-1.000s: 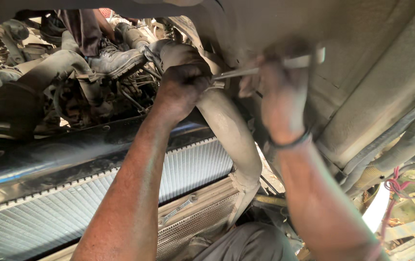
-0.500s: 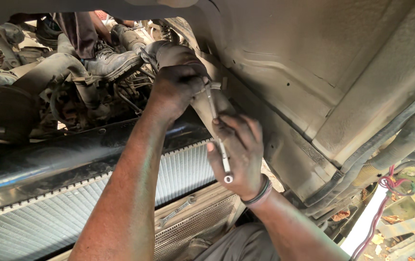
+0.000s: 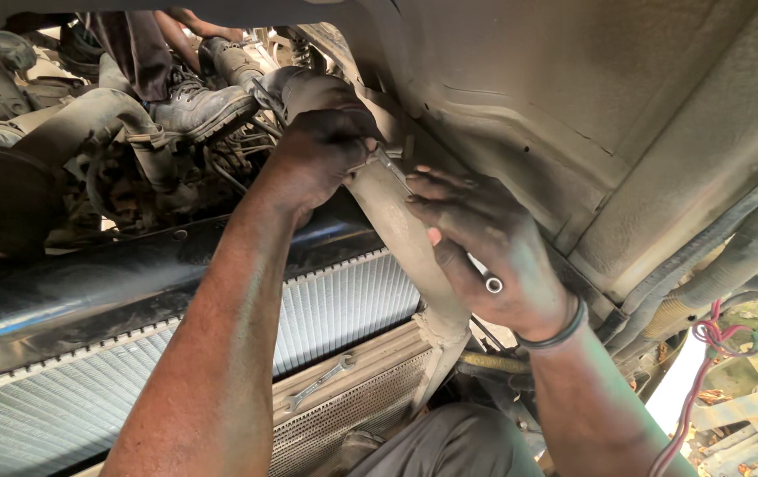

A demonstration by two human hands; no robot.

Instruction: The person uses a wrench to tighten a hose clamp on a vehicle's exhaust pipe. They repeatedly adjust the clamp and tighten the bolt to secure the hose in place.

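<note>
Head view: right hand wrapped around a wrench, ring end showing at the heel of the palm. Left hand clenched on the pipe just above, at the wrench's far tip. Radiator below.

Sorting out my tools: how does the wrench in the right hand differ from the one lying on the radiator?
The held wrench is gripped in the right hand, mostly hidden, its ring end at the palm's heel. The loose wrench lies untouched on the radiator, fully visible, open end showing. Both are slim bare metal.
</note>
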